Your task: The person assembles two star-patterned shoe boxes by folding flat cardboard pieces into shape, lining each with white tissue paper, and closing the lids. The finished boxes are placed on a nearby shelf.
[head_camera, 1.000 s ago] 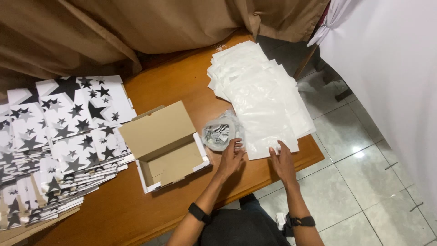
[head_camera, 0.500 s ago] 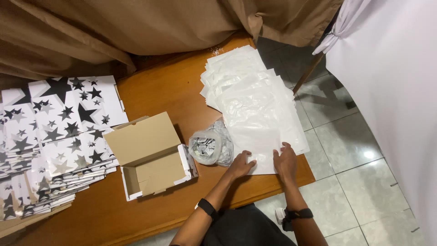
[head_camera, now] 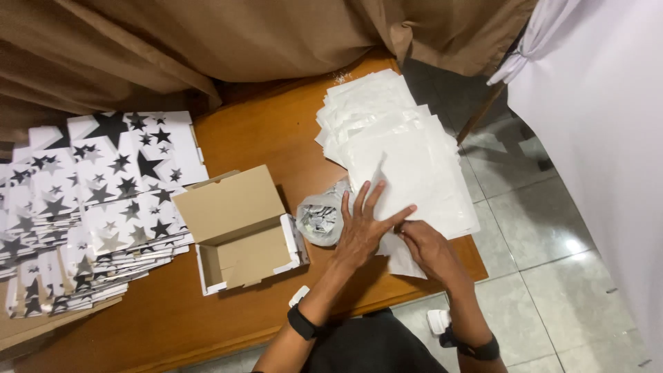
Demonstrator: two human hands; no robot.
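Note:
My left hand lies flat with fingers spread on the near edge of a loose stack of white sheets on the wooden table. My right hand is just to its right, fingers curled and pinching the lower corner of one white sheet. A clear bag of small dark and silver items rests just left of my left hand. Both wrists wear black bands.
An open cardboard box with a white outside stands left of the bag. Stacks of flat white boxes printed with black stars fill the table's left side. Brown curtains hang behind. Tiled floor lies to the right.
My left hand has slid up onto the white sheets and spread its fingers. My right hand has closed on a sheet's corner. The view has shifted slightly.

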